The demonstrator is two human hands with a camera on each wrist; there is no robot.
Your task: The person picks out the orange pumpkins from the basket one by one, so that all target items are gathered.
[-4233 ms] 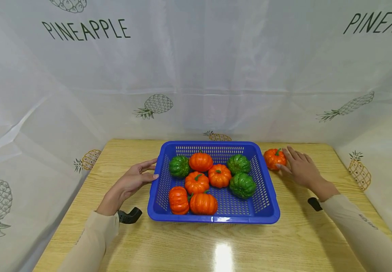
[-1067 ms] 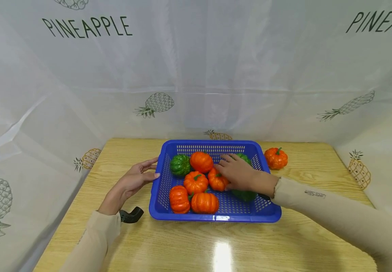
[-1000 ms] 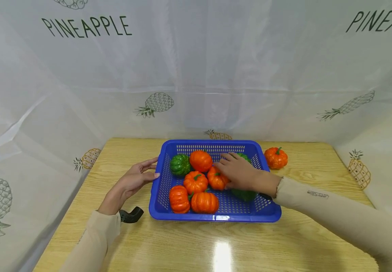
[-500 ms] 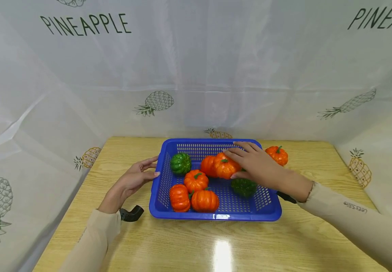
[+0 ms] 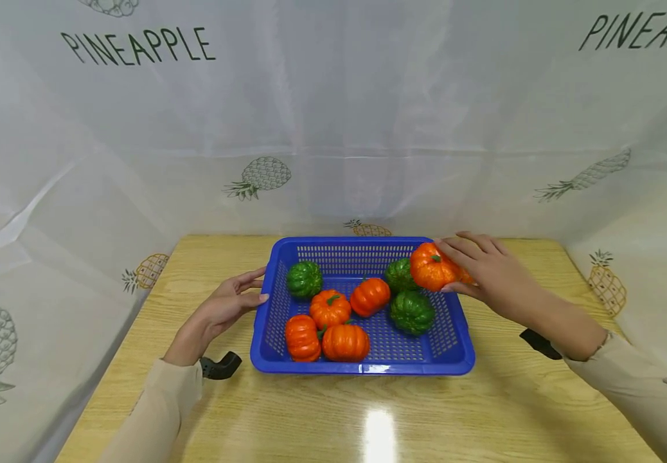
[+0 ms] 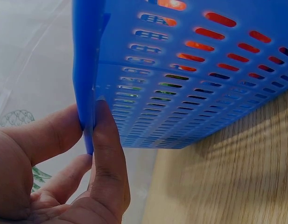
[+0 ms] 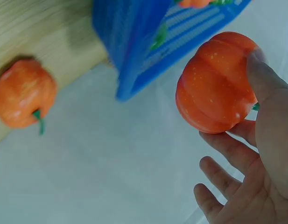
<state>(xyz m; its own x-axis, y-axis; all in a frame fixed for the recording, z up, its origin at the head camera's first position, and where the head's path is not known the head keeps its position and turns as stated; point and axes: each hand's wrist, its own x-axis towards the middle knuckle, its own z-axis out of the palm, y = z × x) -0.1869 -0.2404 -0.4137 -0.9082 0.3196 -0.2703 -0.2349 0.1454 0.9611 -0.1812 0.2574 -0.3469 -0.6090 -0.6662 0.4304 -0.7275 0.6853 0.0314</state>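
My right hand [image 5: 492, 276] pinches an orange pumpkin [image 5: 430, 267] between thumb and fingers, held above the right rim of a blue plastic basket [image 5: 362, 369]. In the right wrist view the held pumpkin [image 7: 216, 84] is off the table and apart from the basket wall. My left hand [image 5: 226, 308] grips the basket's left rim; the left wrist view has thumb and fingers [image 6: 108, 158] on either side of that rim. Inside the basket lie several orange pumpkins [image 5: 346, 342] and three green ones [image 5: 412, 312].
A second orange pumpkin [image 7: 24, 93] rests on the wooden table [image 5: 310, 418] to the right of the basket, mostly hidden behind my right hand in the head view. A white curtain [image 5: 333, 128] printed with pineapples hangs behind and beside the table.
My right hand has lifted one orange pumpkin from the basket's middle and carried it right to the rim. A neighbouring pumpkin has shifted toward the front. The left hand stays put.
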